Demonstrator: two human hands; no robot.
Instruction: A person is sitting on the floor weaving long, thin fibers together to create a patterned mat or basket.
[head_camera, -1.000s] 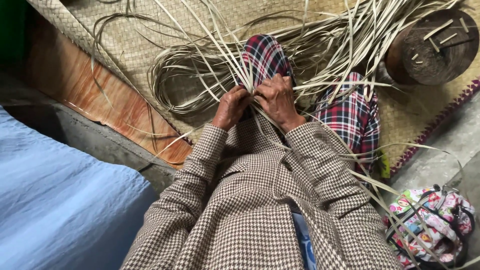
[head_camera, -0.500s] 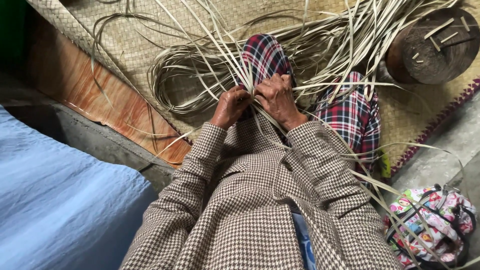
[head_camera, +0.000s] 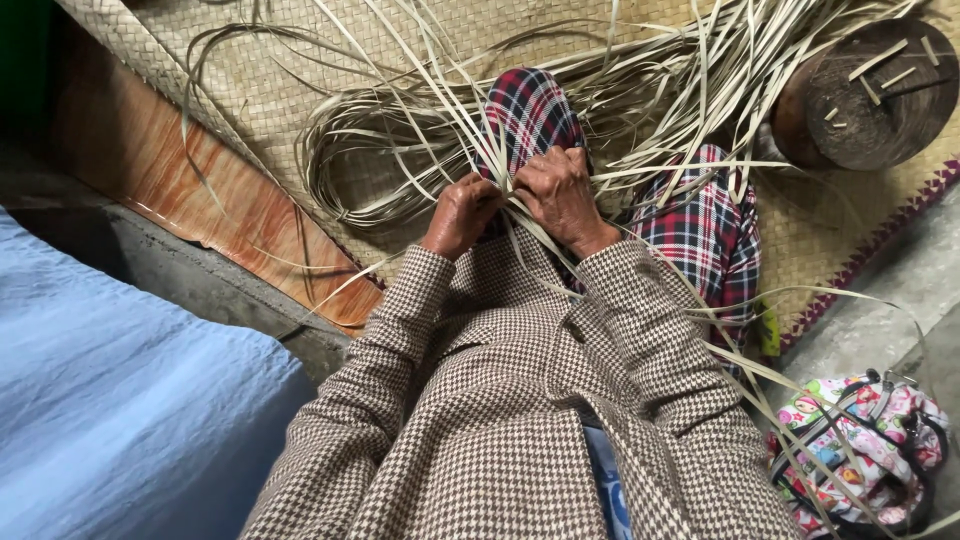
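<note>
Long pale flat reed strips (head_camera: 420, 130) fan out over my lap and across a woven straw mat (head_camera: 250, 85). My left hand (head_camera: 462, 214) pinches a few strips just in front of my knees. Right beside it, my right hand (head_camera: 560, 196) grips other strips, and the fingers of both hands meet where the strips cross. My legs in red, dark blue and white plaid cloth (head_camera: 530, 110) lie under the strips. Brown-and-white houndstooth sleeves cover both arms.
A round dark wooden block (head_camera: 865, 90) with short strip offcuts on top stands at the upper right. A colourful patterned bag (head_camera: 860, 450) lies at the lower right. An orange wooden board (head_camera: 190, 190) edges the mat on the left, beside blue cloth (head_camera: 120, 410).
Both hands have shifted slightly upward along the strips, and the strips between the fingers have moved a little. Everything else stays as it was.
</note>
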